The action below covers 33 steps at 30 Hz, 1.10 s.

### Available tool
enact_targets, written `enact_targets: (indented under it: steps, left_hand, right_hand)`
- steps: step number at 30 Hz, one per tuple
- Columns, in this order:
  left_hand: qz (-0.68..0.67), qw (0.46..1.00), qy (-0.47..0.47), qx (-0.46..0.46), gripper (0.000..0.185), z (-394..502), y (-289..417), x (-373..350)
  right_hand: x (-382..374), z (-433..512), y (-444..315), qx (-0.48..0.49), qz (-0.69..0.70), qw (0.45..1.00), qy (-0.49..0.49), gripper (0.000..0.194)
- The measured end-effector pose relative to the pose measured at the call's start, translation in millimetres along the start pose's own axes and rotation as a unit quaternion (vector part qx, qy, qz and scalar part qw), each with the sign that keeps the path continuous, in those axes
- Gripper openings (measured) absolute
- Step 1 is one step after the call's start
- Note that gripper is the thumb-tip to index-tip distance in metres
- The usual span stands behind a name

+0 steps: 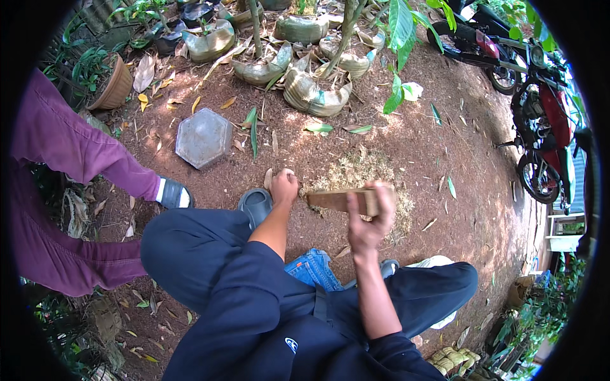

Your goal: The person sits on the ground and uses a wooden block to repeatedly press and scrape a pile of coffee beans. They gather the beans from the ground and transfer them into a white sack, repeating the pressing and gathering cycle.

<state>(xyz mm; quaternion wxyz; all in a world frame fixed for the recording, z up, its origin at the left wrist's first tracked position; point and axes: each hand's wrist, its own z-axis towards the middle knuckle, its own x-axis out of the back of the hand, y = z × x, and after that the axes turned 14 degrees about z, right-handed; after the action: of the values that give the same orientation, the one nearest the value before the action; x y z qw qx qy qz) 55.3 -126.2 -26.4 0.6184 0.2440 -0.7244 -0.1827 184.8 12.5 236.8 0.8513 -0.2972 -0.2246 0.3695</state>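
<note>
My right hand (374, 216) grips a thick wooden block (338, 201), raised over the dirt; the hand and that end of the block are blurred. My left hand (284, 185) is curled beside the block's far end, with its fingertips hidden. Whether it pinches something small cannot be told. Under and around the block lies a patch of pale, dry plant shreds or shavings (364, 166). Between my legs is a piece of folded blue denim (313, 269). A grey rubber clog (256, 205) on my foot is just left of my left hand.
A hexagonal concrete paver (204, 138) lies front left. Another person's purple trouser leg (95, 143) and sandalled foot (175, 194) are at left. Planted grow bags (317, 93) line the far side beside a tilted clay-coloured pot (114, 85). Motorcycles (543, 119) stand at right.
</note>
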Motion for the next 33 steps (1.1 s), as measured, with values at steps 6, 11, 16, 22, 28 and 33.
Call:
enact_targets:
  steps: [6, 11, 16, 22, 28, 33]
  left_hand:
    - [0.021, 1.000, 0.009, -0.010, 0.011, -5.7, -9.9, 3.7]
    - [0.054, 0.991, -0.097, -0.071, 0.014, -11.4, -2.2, 4.4]
    - [0.143, 0.970, -0.139, -0.143, 0.014, -17.7, 3.2, 10.7]
    - [0.116, 0.984, -0.086, -0.100, 0.014, -17.9, 9.8, 5.3]
    - [0.080, 0.996, -0.007, -0.027, 0.011, -4.2, -2.1, 7.8]
    - [0.102, 0.992, 0.020, -0.077, 0.010, -10.8, -7.6, 1.7]
  right_hand:
    - [-6.3, -41.7, 35.9, -0.052, -0.049, 0.997, 0.011, 0.058]
    - [5.9, -38.9, 34.3, -0.062, -0.028, 0.997, 0.040, 0.058]
    - [20.7, -5.1, 12.5, -0.037, -0.007, 0.998, 0.056, 0.057]
    - [28.2, 24.2, -21.8, -0.036, 0.077, 0.987, 0.138, 0.061]
    - [-10.9, -32.8, 15.1, -0.020, -0.073, 0.996, 0.040, 0.059]
    - [-7.2, -60.5, 30.7, -0.025, -0.066, 0.997, 0.024, 0.059]
